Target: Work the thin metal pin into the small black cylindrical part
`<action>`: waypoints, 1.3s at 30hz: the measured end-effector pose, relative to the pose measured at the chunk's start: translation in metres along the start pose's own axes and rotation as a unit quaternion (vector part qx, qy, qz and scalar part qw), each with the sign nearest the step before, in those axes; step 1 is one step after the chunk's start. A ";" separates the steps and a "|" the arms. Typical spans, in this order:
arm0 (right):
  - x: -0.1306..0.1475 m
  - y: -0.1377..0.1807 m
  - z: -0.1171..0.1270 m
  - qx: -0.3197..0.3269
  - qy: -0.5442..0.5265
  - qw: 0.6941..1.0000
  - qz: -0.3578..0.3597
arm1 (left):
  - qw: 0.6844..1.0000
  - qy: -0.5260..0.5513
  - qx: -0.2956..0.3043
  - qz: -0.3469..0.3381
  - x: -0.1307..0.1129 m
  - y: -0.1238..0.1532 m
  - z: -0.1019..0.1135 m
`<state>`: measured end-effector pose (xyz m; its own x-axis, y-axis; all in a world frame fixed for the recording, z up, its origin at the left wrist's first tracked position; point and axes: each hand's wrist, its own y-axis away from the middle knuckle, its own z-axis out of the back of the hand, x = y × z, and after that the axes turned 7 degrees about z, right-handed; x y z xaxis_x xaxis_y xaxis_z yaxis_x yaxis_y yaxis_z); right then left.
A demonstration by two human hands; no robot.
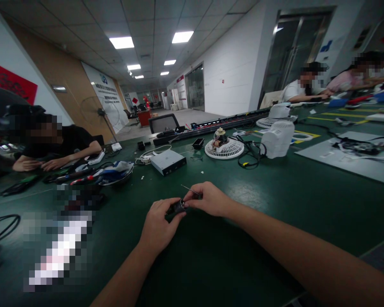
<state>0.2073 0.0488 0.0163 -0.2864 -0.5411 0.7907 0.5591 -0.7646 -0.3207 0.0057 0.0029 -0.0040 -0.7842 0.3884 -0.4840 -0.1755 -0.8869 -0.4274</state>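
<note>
My left hand [160, 221] is closed around a small dark cylindrical part [178, 207], gripping it between thumb and fingers. From the right, my right hand [211, 198] meets the part's near end with its fingertips pinched there. A thin metal rod-like tool [189, 189] juts out to the left from between my right fingers; its exact kind is unclear. Whether those fingertips also pinch some tiny piece is too small to tell. Both hands are just above the green table [192, 264]. Beyond them lies a grey metal box like a disc drive [168, 162].
A white fan grille with a motor [224, 147], a white plastic housing [277, 140] and black cables [252, 153] stand farther back. A small black tray [198, 143] is near them. At left, a person [64, 145] sits beside tools. A pale board [355, 153] lies right.
</note>
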 end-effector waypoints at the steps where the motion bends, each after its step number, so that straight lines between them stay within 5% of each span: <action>1: -0.001 0.000 -0.001 -0.005 -0.001 1.000 0.005 | 1.000 0.001 0.002 -0.001 -0.001 0.000 0.000; 10: -0.009 -0.002 -0.009 -0.014 0.025 0.998 -0.062 | 0.999 0.003 0.021 -0.038 -0.004 -0.002 0.002; 18: -0.003 -0.002 0.005 -0.006 0.196 0.980 0.023 | 0.993 0.000 -0.082 0.090 0.008 -0.006 0.004; 22: -0.005 0.000 0.007 0.040 0.259 0.961 0.084 | 0.994 0.000 -0.064 0.087 0.006 -0.004 0.002; 31: 0.001 0.002 0.003 0.068 0.310 0.945 0.084 | 0.996 -0.005 -0.022 0.082 0.004 -0.003 -0.002; 35: 0.000 0.003 0.002 0.067 0.308 0.947 0.070 | 0.998 -0.007 -0.001 0.057 0.005 -0.005 0.000; 39: -0.005 0.001 0.001 0.037 0.302 0.952 0.018 | 0.993 -0.015 -0.044 0.111 0.007 -0.006 -0.001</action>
<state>0.2102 0.0516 0.0127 -0.6481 -0.6870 0.3286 0.6245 -0.7264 -0.2870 0.0021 0.0110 -0.0053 -0.8149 0.1772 -0.5518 0.0549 -0.9242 -0.3780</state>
